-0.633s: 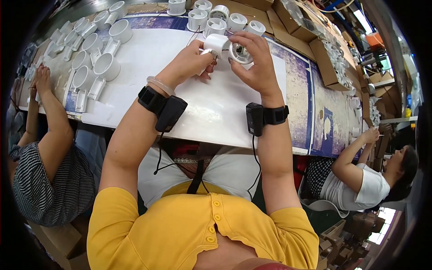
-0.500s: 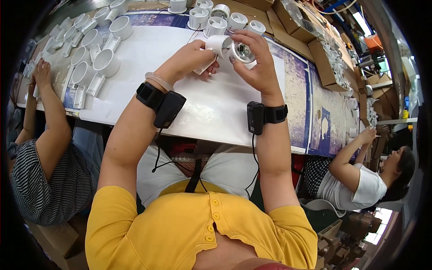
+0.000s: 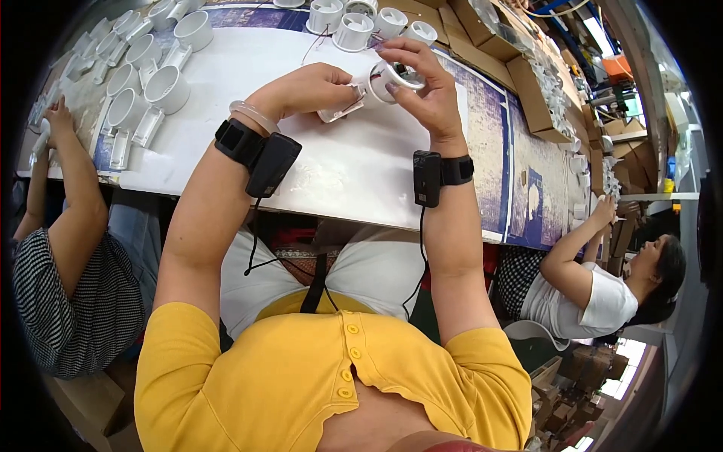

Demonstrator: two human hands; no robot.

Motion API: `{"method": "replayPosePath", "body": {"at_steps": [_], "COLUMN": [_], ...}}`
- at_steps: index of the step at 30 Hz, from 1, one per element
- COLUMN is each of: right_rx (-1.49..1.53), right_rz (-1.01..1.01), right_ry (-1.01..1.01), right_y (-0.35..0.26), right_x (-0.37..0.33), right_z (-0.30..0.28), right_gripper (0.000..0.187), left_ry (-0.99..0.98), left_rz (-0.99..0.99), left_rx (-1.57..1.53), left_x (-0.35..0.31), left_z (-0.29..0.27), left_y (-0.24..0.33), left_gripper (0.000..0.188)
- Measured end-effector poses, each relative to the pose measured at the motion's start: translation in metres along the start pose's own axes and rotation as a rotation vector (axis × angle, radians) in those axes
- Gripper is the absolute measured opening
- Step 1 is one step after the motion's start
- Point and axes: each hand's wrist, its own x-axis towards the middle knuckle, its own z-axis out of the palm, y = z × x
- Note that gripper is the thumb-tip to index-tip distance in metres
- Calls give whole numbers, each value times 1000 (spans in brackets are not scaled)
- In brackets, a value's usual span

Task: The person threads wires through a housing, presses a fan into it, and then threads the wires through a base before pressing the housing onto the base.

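Note:
Over the white work surface point(image 3: 324, 169), my left hand point(image 3: 309, 94) is closed around a white plastic cylindrical housing point(image 3: 368, 96) with a flat rectangular arm. My right hand point(image 3: 431, 94) grips a round white cup-shaped part point(image 3: 385, 74) at its rim, thumb on the near side and fingers over the far side. The two parts are against each other and tilted; whether they are joined I cannot tell. Dark wires and a small insert show inside the round part. My left fingertips are partly hidden behind the housing.
Several white housings with arms point(image 3: 167, 89) stand at the left. Round white cups with inner fins point(image 3: 352, 32) are grouped at the far edge. Cardboard boxes point(image 3: 536, 102) line the right. Co-workers' hands point(image 3: 59, 119) are busy at the far left and far right.
My right hand has tilted the round part, so its face now turns upward and away. The housing has turned in my left hand, its arm now lying flatter. The whole view has shifted slightly.

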Motion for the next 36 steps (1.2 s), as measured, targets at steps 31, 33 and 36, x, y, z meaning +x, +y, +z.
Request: {"method": "replayPosePath", "body": {"at_steps": [31, 33, 36], "right_rx": [-197, -236, -247], "right_rz": [53, 42, 44], "right_ry": [44, 82, 96], "right_y": [10, 11, 12], "right_x": [1, 1, 2], "right_z": [3, 5, 5], "right_gripper": [32, 31, 30], "left_ry": [415, 503, 536], "left_rz": [493, 545, 566], "left_rx": [623, 532, 554], "left_x": [7, 4, -2], "left_z": [3, 2, 8], "left_y": [-8, -1, 5], "left_gripper": [30, 26, 24]}}
